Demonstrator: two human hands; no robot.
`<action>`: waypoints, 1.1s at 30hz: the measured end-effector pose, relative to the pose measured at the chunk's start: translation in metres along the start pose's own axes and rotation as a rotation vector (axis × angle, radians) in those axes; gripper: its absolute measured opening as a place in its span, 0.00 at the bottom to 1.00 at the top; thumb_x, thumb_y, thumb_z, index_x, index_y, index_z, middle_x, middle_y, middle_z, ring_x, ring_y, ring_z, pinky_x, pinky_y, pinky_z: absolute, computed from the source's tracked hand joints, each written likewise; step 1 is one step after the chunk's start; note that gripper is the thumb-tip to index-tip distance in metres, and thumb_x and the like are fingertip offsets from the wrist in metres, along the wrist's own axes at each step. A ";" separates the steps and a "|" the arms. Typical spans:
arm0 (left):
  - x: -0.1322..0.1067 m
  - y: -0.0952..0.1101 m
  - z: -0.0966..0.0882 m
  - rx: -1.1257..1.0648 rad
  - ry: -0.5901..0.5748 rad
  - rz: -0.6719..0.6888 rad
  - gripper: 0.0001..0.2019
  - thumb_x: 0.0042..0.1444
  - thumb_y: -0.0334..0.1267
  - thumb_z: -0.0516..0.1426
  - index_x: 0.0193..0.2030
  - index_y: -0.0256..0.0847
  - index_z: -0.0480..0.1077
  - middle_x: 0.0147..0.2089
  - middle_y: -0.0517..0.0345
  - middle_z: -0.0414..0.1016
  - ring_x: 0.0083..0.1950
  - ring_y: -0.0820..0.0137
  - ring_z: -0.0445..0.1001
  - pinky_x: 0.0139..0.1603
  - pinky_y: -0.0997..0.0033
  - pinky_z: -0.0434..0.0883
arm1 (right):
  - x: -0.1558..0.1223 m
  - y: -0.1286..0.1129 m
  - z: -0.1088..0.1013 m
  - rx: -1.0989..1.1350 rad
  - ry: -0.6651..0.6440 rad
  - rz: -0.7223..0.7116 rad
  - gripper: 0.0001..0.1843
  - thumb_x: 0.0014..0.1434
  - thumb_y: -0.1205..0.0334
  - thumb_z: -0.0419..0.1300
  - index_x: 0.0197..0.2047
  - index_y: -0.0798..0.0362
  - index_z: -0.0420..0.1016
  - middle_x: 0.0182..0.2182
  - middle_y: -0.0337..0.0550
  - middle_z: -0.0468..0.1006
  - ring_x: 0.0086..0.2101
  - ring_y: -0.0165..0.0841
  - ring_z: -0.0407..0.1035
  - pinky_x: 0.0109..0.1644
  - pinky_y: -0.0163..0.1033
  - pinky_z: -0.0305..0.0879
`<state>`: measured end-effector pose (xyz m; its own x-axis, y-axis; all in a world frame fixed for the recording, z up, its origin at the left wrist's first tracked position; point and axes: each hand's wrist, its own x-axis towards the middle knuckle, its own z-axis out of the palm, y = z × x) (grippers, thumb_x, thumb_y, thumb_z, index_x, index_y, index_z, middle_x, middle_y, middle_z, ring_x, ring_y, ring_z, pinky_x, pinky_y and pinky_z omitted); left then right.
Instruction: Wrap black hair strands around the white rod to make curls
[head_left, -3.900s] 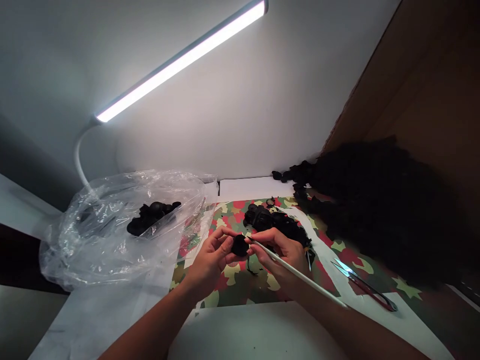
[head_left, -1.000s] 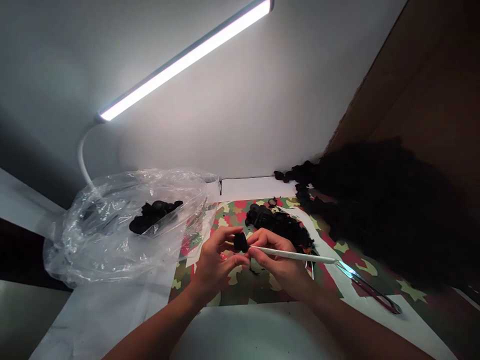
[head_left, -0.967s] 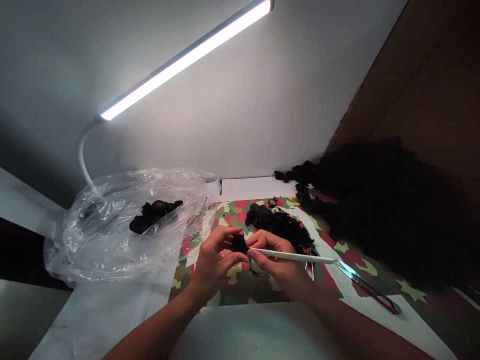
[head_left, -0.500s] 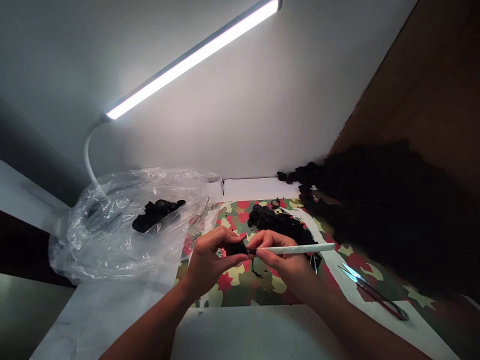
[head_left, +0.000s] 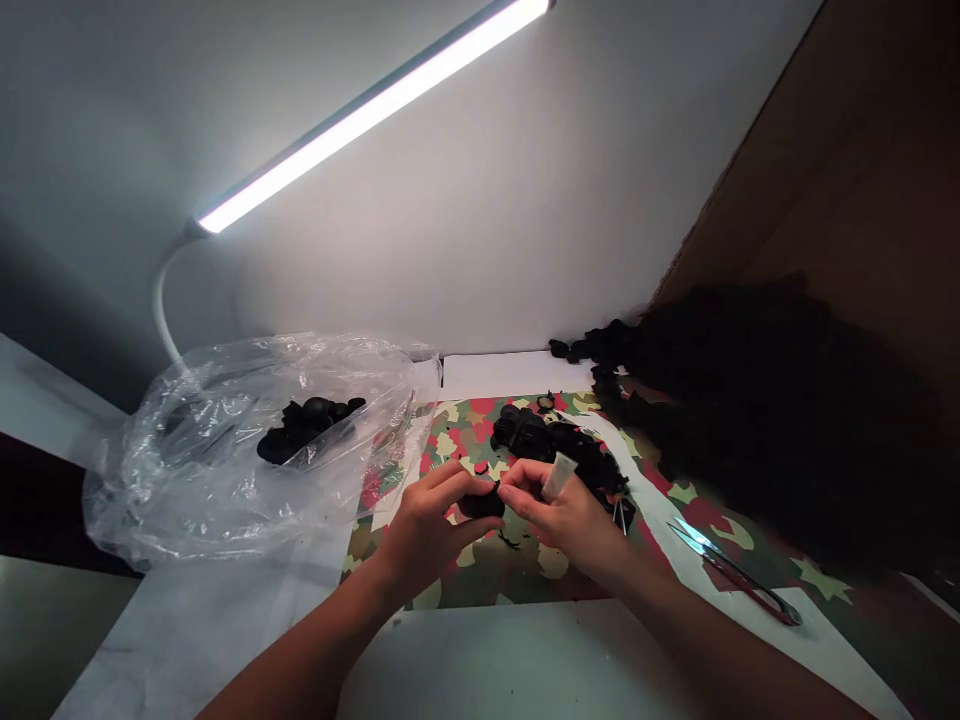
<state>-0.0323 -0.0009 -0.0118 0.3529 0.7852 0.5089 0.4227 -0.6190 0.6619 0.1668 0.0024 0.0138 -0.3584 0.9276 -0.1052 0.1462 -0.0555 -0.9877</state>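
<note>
My left hand pinches a small black round piece between thumb and fingers, just above the camouflage-patterned mat. My right hand is closed on a thin white tool, whose end points up toward me, and its fingertips meet the black piece. Behind my hands a heap of black pieces lies on the mat.
A clear plastic bag holding black pieces lies at the left. A large dark pile fills the right side against a brown board. Red-handled scissors lie on the mat at the right. A lit strip lamp hangs overhead.
The white tool has swung from lying out to the right to pointing up toward me. Both hands dropped slightly, still on the black piece.
</note>
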 end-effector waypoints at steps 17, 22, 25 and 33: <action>0.005 0.007 -0.009 -0.510 0.069 -0.434 0.05 0.51 0.34 0.69 0.33 0.38 0.78 0.29 0.58 0.81 0.29 0.70 0.78 0.32 0.73 0.75 | 0.002 0.004 -0.004 0.400 0.037 0.066 0.22 0.62 0.43 0.58 0.28 0.51 0.64 0.22 0.33 0.55 0.23 0.28 0.47 0.26 0.34 0.47; 0.006 0.003 -0.014 -0.485 0.032 -0.489 0.08 0.50 0.38 0.70 0.31 0.38 0.78 0.28 0.57 0.81 0.29 0.70 0.78 0.30 0.74 0.74 | 0.002 0.007 -0.019 0.190 0.186 -0.179 0.28 0.71 0.41 0.45 0.33 0.51 0.75 0.30 0.41 0.71 0.30 0.32 0.64 0.35 0.37 0.64; 0.006 0.002 -0.014 -0.494 0.000 -0.497 0.08 0.51 0.39 0.69 0.32 0.37 0.78 0.26 0.57 0.80 0.28 0.70 0.78 0.30 0.73 0.74 | -0.002 0.010 -0.019 0.132 0.087 -0.304 0.23 0.68 0.41 0.54 0.39 0.51 0.80 0.32 0.43 0.76 0.31 0.34 0.70 0.34 0.38 0.68; 0.008 0.000 -0.018 -0.554 -0.072 -0.534 0.12 0.52 0.43 0.69 0.31 0.36 0.77 0.26 0.57 0.79 0.27 0.73 0.73 0.30 0.74 0.72 | -0.010 0.005 -0.012 -0.040 0.072 -0.336 0.16 0.61 0.53 0.66 0.25 0.51 0.72 0.42 0.50 0.83 0.42 0.43 0.76 0.43 0.44 0.72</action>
<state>-0.0450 0.0055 0.0022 0.2802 0.9598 0.0189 0.0784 -0.0425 0.9960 0.1826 -0.0025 0.0112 -0.3270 0.9152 0.2355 0.0670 0.2710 -0.9602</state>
